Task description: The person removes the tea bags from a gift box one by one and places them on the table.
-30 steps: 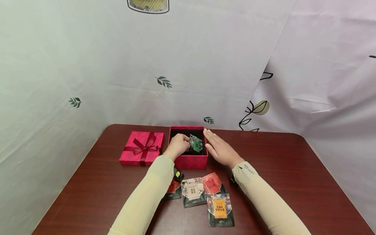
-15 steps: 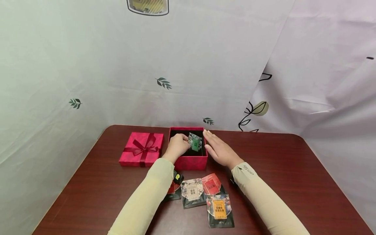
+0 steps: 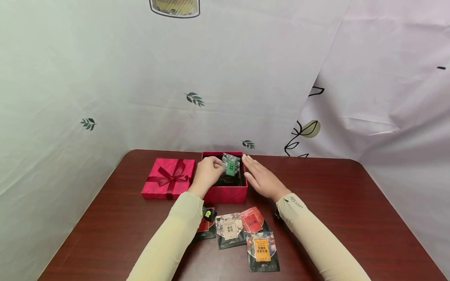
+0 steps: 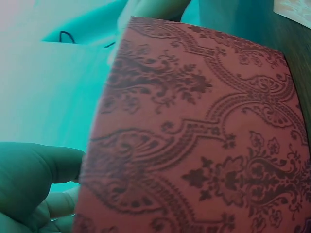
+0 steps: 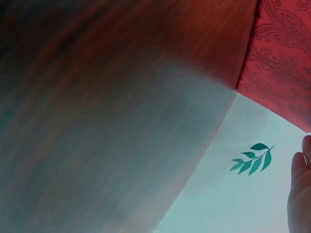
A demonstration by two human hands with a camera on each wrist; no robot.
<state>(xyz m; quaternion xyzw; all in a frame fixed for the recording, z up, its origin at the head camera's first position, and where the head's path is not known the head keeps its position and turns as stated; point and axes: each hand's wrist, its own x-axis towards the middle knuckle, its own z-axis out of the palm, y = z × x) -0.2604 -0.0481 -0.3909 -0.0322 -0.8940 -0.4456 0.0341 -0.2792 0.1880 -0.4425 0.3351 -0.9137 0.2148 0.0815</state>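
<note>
In the head view, my left hand (image 3: 206, 171) reaches over the left side of an open red gift box (image 3: 226, 195) and pinches a sachet with a green label (image 3: 230, 166). The sachet stands tilted at the box's mouth, over its dark inside. My right hand (image 3: 263, 176) lies along the box's right side, fingers straight, fingertips at the top edge. The left wrist view has the patterned box wall (image 4: 204, 116) filling most of it, and part of my left hand (image 4: 34, 179) shows beyond the rim. Only the edge of my right hand (image 5: 299, 189) appears in the right wrist view.
The box's lid (image 3: 159, 171) with a dark red ribbon bow lies left of the box. Nearer me lie sachets with a white label (image 3: 231, 230), an orange label (image 3: 263, 250) and a red label (image 3: 252, 221). Another red sachet (image 3: 206, 229) is partly hidden by my left sleeve.
My left hand has drawn slightly left and up with the green-labelled sachet, which now sits higher at the box's mouth. My right hand has stayed at the box's side.
</note>
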